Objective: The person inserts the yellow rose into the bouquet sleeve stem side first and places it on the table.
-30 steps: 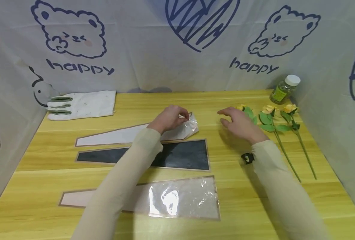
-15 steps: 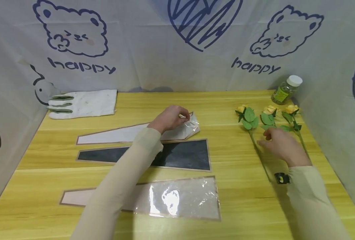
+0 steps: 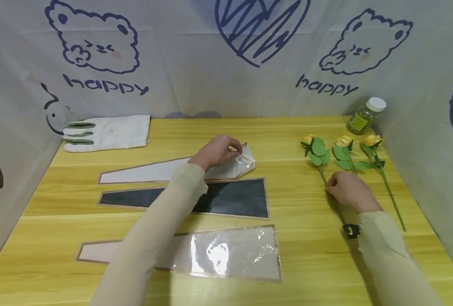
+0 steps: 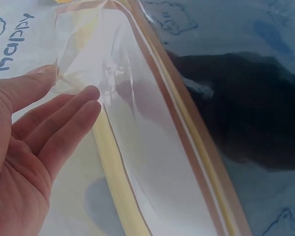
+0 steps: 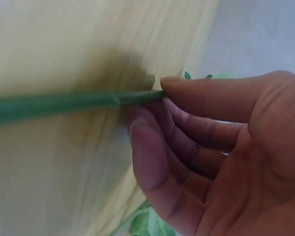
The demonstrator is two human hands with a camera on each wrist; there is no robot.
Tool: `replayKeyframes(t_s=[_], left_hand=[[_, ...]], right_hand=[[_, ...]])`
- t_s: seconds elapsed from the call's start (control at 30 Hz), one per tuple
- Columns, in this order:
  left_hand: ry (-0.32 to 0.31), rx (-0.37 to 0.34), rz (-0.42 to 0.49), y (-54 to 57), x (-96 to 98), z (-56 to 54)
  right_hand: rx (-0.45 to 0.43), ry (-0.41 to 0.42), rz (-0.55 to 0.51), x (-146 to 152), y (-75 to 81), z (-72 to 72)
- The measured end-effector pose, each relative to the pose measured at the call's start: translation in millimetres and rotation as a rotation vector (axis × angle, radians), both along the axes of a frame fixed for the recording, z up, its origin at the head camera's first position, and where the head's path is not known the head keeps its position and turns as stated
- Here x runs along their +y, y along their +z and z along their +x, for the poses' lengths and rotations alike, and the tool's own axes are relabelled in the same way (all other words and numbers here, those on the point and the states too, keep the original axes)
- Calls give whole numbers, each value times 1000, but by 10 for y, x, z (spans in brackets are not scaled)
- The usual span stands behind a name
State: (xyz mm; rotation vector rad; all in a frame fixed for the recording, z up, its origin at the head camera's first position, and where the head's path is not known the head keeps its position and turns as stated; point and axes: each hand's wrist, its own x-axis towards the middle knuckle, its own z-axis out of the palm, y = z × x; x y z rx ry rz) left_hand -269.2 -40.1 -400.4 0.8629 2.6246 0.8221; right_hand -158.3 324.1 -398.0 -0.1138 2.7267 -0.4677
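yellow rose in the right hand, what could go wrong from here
The right hand pinches the leftmost rose by its thin stem, so it could roll or slip between the fingers. That hand also covers part of the middle rose, which might get dragged along. The left hand pinches the creased clear film of the white sleeve, which could wrinkle more or slip free.

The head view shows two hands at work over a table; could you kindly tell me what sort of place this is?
Probably a small screened-off workspace, perhaps a staged one: a wood-grain table enclosed by a pale backdrop with bear drawings, and yellow roses laid out.
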Motion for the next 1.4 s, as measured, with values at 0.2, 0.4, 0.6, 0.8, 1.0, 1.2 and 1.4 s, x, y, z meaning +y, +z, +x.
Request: replayKeyframes(t_s=[0.2, 0.4, 0.6, 0.8, 1.0, 1.2, 1.4], left_hand=[[-18, 14, -9, -18, 4, 0], [-8, -5, -18, -13, -2, -3], [25, -28, -10, -6, -16, -9], [17, -19, 6, -15, -12, -11], [21, -24, -10, -22, -2, -9], [19, -32, -16, -28, -20, 1], [18, -19, -4, -24, -27, 6]], right_hand=[[38, -57, -91, -12, -3, -52], [61, -165, -334, -132, 106, -92], [125, -254, -665, -285, 231, -164], [171, -291, -1089, -449, 239, -253], [219, -282, -1253, -616, 184, -350], [262, -286, -1351, -799, 130, -518], [309, -296, -1404, -965, 80, -665]])
